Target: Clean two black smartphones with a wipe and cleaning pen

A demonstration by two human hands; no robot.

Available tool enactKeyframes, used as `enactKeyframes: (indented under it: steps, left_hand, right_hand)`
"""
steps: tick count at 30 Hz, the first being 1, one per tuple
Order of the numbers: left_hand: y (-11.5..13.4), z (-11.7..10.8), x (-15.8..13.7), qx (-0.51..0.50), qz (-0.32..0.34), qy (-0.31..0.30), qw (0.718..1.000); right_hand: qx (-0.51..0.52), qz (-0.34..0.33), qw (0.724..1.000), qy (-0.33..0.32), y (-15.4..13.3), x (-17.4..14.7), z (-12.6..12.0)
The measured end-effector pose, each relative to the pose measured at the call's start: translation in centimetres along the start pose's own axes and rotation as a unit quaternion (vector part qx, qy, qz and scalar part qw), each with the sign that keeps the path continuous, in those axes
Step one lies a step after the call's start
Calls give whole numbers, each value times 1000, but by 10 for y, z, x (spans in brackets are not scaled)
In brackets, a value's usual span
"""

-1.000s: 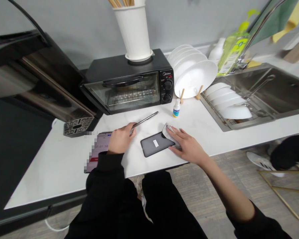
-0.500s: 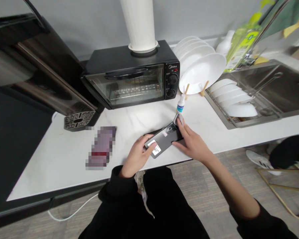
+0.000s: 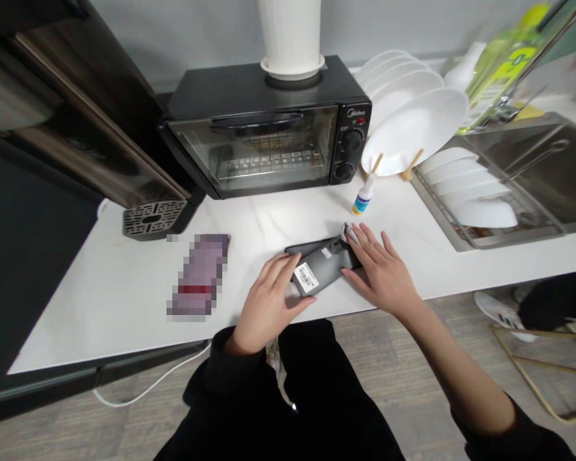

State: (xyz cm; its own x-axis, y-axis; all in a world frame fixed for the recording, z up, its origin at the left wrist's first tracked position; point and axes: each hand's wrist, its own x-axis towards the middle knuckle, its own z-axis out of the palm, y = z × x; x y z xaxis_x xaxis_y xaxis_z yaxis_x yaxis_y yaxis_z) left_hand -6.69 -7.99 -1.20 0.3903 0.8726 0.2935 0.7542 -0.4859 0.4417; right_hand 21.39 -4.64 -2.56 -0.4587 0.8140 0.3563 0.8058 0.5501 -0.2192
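A dark grey smartphone [image 3: 335,264] lies back up near the counter's front edge, with a white barcode label on it. Beneath it, a flat black thing [image 3: 307,246] shows along its far edge; I cannot make out what it is. My left hand [image 3: 267,299] holds the phone's left end, thumb on the near side and fingers on the far side. At the camera end, the fingers of my right hand [image 3: 383,267] press a crumpled grey-white cloth [image 3: 347,232] against the phone. Just behind stands a small white spray bottle [image 3: 363,195] with a blue label.
A blurred-out purplish phone-shaped item [image 3: 199,275] lies to the left, before a black machine with a drip tray [image 3: 154,219]. Behind is a toaster oven [image 3: 269,144] bearing a white pot [image 3: 292,38]. White plates [image 3: 415,131] and a sink [image 3: 552,173] are on the right.
The view has shifted, and the phone now lies flatter on the counter. My left hand has spread further round its end. My right fingers have straightened over the cloth.
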Motion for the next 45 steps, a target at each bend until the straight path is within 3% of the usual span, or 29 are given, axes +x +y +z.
enactKeyframes:
  steps: [8,25,32,35,37,41,45]
  left_hand:
    - [3,3,0,13,0,26,1000]
    - [2,3,4,-6,-28,26,999]
    - [1,5,2,5,-42,26,999]
    - [0,5,2,3,-29,37,999]
    - [0,5,3,8,-23,42,999]
    - [1,5,4,27,-29,42,998]
    - [2,5,4,29,-31,37,998]
  right_hand:
    - [-5,17,1000,0,-28,9,8]
    - [35,52,997,36,-38,22,20]
    - [106,-96,988,-50,-84,13,20]
    - [115,-134,982,-68,-83,-2,14]
    - [97,-113,987,-59,-67,-12,8]
    - [26,9,999,-16,-25,-14,1]
    - [15,57,998,8,-29,8,10]
